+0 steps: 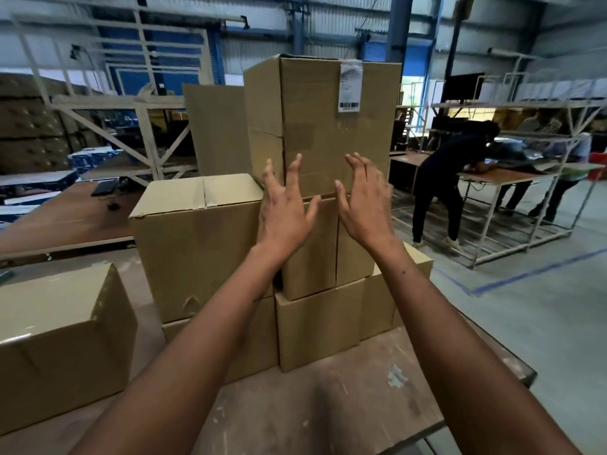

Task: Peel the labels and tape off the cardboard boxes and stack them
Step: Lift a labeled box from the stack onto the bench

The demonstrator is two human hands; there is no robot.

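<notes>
A: Where are your hands?

B: Your left hand (284, 211) and right hand (363, 200) are both raised in front of the stack, fingers spread and nearly straight, holding nothing.

A: And the top box?

B: The top box (323, 126) stands just beyond your fingertips, on a middle box (312, 251). Whether your fingers touch its front face, I cannot tell. Its white label (350, 87) sits high on that face, well above your right hand.

A: What else is near you?

B: 1 box (197, 244) stands left of your left hand, another box (62, 343) further left on the table (328, 405). 2 people (450, 178) lean over a bench to your right.
</notes>
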